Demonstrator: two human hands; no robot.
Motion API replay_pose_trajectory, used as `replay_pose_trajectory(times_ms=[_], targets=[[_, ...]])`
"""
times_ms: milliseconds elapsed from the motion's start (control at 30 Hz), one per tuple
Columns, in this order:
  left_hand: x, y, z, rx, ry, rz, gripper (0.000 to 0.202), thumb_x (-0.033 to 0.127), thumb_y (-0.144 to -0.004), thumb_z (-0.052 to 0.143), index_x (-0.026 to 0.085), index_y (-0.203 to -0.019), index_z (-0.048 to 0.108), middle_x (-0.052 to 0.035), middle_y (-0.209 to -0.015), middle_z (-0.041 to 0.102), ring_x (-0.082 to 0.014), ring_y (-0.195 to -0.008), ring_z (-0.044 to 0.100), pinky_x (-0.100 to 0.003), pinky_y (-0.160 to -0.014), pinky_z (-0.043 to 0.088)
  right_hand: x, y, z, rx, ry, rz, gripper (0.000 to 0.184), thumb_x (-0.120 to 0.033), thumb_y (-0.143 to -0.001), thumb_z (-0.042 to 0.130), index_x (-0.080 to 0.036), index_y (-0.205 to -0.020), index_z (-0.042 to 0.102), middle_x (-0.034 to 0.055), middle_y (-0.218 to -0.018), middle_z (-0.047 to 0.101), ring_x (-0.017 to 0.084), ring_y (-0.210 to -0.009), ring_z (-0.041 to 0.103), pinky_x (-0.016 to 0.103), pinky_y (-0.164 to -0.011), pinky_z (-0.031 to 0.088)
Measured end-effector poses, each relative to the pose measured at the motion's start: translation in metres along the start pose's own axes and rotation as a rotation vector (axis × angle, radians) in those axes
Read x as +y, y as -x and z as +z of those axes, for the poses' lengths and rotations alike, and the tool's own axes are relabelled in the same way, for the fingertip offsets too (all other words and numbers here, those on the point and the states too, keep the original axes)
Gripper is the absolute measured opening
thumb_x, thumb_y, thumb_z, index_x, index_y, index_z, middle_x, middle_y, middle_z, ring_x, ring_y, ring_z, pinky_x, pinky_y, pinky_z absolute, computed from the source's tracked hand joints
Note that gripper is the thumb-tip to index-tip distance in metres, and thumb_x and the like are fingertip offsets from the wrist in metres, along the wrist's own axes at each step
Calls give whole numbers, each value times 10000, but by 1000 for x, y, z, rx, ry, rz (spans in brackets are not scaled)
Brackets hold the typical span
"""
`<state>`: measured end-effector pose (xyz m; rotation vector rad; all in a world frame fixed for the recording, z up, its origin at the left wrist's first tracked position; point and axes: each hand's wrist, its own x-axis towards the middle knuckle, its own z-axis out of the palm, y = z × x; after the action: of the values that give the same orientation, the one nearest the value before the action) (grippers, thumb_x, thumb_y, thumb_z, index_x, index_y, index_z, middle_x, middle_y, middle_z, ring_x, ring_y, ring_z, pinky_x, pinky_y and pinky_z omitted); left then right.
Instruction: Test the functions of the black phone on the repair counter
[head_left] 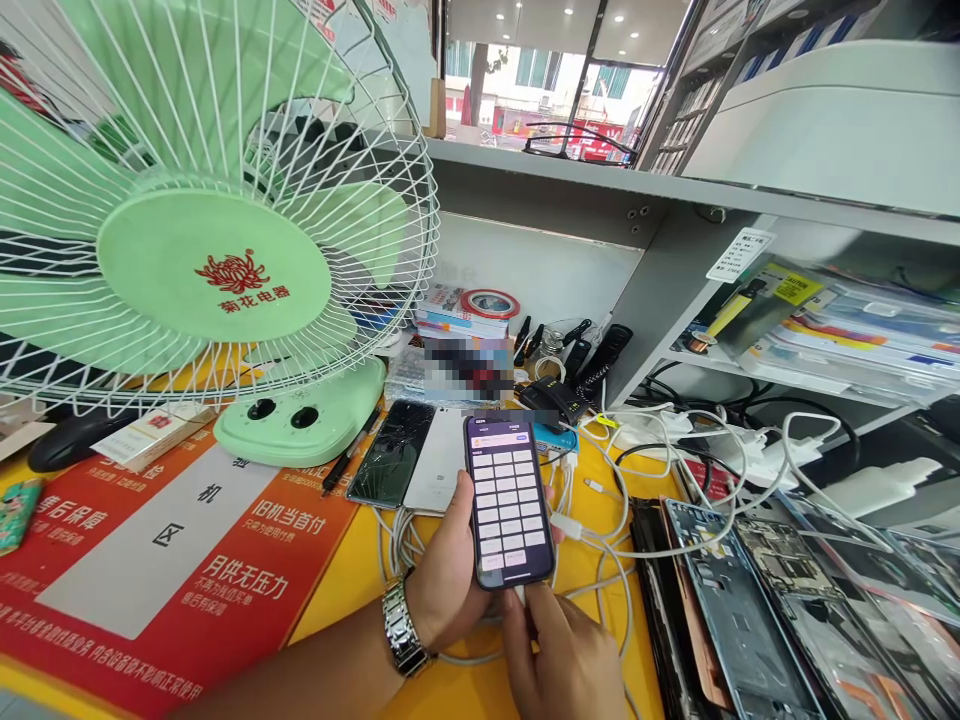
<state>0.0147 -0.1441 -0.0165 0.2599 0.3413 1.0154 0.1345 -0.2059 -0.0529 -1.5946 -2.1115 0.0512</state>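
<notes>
One smartphone point(508, 500), held over the desk point(480, 690)
Left hand point(442, 570) grasps it (steel watch point(402, 628) on the wrist); right hand point(561, 655) fingers its bottom edge, beside white cables point(592, 540)

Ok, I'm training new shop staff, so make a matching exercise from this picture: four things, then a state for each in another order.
Things: 1 desk fan; 2 dark phone lying flat; 3 phone in the left hand; 4 wristwatch.
States: A cracked glass; B screen showing a button grid; C metal band; D pale green body.
Pairs: 1-D, 2-A, 3-B, 4-C.
</notes>
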Motion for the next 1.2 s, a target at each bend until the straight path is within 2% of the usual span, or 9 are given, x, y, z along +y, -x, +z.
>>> replay_pose_trajectory(times_ms=[300,600,700,800,900,967,1033,1100,1200], targets=[[-1,0,3,106,48,-14,654,621,-921,326,157,-1352,491,-158,-1332,558,-308,-1002,647,-403,-889,474,4,-5,-3,76,189,-70,325,-327,-961,369,-222,-697,529,46,-522,611,190,-450,569,319,-509,253],[3,0,7,100,65,-1,624,610,-924,340,156,-1306,532,-140,-1299,579,-301,-998,646,-375,-845,493,6,-2,4,155,203,-85,380,-325,-984,313,-226,-653,469,29,-512,557,185,-461,532,322,-535,228],[9,-2,10,119,49,65,598,583,-939,326,147,-1291,535,-151,-1277,587,-287,-972,653,-396,-872,494,13,-3,-4,149,195,-80,367,-338,-991,328,-229,-661,445,17,-519,543,180,-474,528,317,-541,239],[17,0,10,78,23,72,568,565,-931,380,156,-1297,526,-159,-1367,516,-327,-1059,617,-448,-864,514,26,-9,-18,198,219,14,361,-373,-998,339,-234,-674,415,19,-540,535,185,-498,518,316,-546,258],[22,2,6,-2,-31,49,488,370,-919,448,203,-1376,433,-153,-1435,447,-381,-1145,565,-486,-769,556,39,-17,-29,202,250,7,352,-424,-1000,325,-225,-749,470,50,-655,584,225,-641,553,329,-617,326],[25,3,2,-53,-96,57,590,191,-846,456,258,-1423,348,-148,-1419,464,-395,-1149,564,-468,-680,575,43,-20,-31,161,282,-95,356,-467,-992,323,-205,-896,545,73,-785,628,249,-759,566,346,-691,366],[25,4,-2,-95,-159,61,728,88,-754,455,281,-1439,299,-147,-1352,524,-391,-1136,577,-455,-664,580,44,-20,-29,117,313,-185,392,-507,-975,332,-196,-1005,568,83,-868,642,255,-810,565,354,-722,383],[25,4,-3,-123,-202,58,818,37,-678,465,273,-1439,280,-138,-1258,590,-372,-1128,590,-462,-719,576,43,-18,-25,65,311,-227,400,-516,-972,334,-200,-980,580,80,-879,641,249,-802,565,351,-711,386],[24,5,-2,-153,-271,45,885,-2,-611,485,268,-1427,275,-127,-1195,628,-351,-1118,602,-443,-763,569,44,-16,-27,23,259,-229,357,-412,-999,343,-215,-803,568,64,-804,630,229,-757,561,336,-684,372]])
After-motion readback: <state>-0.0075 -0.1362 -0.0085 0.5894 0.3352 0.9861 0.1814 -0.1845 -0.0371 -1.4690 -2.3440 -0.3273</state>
